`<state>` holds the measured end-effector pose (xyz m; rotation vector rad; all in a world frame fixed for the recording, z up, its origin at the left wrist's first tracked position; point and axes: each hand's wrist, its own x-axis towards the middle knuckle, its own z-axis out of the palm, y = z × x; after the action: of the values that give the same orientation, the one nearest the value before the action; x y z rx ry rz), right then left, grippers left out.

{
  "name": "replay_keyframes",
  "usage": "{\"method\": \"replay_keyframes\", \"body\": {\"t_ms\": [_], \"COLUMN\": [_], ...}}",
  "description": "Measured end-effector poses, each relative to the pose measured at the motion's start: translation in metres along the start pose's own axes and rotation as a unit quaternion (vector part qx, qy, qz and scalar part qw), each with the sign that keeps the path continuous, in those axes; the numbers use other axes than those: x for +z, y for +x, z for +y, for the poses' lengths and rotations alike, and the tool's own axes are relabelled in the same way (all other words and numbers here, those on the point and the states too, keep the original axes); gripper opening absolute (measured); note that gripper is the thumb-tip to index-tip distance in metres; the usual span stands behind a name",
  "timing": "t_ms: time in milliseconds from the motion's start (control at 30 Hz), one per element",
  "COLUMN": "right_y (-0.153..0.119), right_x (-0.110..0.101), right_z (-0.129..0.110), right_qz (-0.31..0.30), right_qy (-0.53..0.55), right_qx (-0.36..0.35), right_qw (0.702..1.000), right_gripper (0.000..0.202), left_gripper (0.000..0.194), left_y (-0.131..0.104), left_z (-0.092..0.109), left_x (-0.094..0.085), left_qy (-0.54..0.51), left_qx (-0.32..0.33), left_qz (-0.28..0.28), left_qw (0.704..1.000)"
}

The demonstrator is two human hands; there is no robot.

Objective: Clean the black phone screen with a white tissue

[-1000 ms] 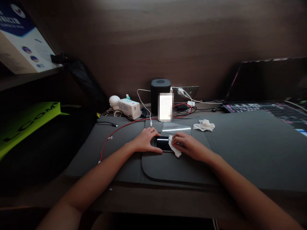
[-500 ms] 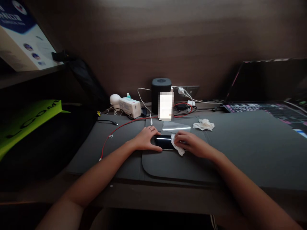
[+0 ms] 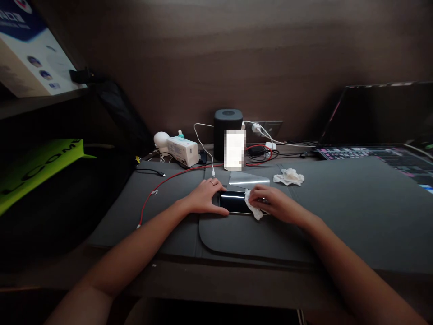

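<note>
At the far left, one blue-and-white cardboard box point(image 3: 50, 58) is standing on a dark shelf point(image 3: 40, 100), and below it one lime-green flat panel with black lettering point(image 3: 43, 167) is slanting. Further right, one white rounded bulb-like object point(image 3: 161, 138) and one white oblong carton point(image 3: 183, 151) are sitting side by side, just beyond one smooth grey mat point(image 3: 338, 221). One thin red cable point(image 3: 148, 198) is curving over the mat's left part.

The left hand point(image 3: 204, 197) is coming from the near left, its forearm slanting and one ring circling a finger; it is grasping the left end of one black, glossy, rectangular phone point(image 3: 233, 203), fingers at the far edge and thumb at the near one. The phone is lying flat on the mat in the middle (a bright streak is shining along its screen). Beyond it, one clear, thin, flat sheet point(image 3: 248, 178) is lying on the mat, and farther back one black rounded box-shaped device point(image 3: 219, 137) is standing.

Two white crumpled tissues are showing: the right hand point(image 3: 272, 201), palm downward and fingers bending, is pinching one tissue point(image 3: 254, 210) against the phone's right part; the second tissue point(image 3: 289, 177) is lying farther right. At the far right, one open dark-screened laptop point(image 3: 379, 117) is standing.
</note>
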<state>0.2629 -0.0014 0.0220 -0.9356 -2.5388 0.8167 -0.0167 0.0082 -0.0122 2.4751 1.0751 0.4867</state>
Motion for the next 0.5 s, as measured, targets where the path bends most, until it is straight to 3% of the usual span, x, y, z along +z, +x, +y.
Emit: {"method": "replay_keyframes", "body": {"t_ms": [100,233,400,500], "right_y": [0.0011,-0.0006,-0.0005,0.0005], "right_x": [0.0027,0.0011,0.0011,0.0041], "right_z": [-0.0005,0.0006,0.0006,-0.0045], "right_qz": [0.017,-0.033,0.031,0.029], "right_qy": [-0.012,0.014,-0.036,-0.055], "right_qx": [-0.001,-0.017,0.007,-0.003], "right_qw": [1.0,0.999,0.999,0.998], "right_gripper": [0.031,0.03,0.031,0.031], "left_gripper": [0.069,0.071,0.069,0.069], "left_y": [0.0,0.0002,0.0004,0.0], "left_z": [-0.0009,-0.0009,0.0002,0.0008], "left_x": [0.0011,0.0014,0.0006,0.0009], "left_qy": [0.004,0.003,-0.008,-0.006], "left_qx": [0.0,-0.004,0.003,0.003], "left_qz": [0.001,0.001,0.005,0.008], "left_qw": [1.0,1.0,1.0,1.0]}}
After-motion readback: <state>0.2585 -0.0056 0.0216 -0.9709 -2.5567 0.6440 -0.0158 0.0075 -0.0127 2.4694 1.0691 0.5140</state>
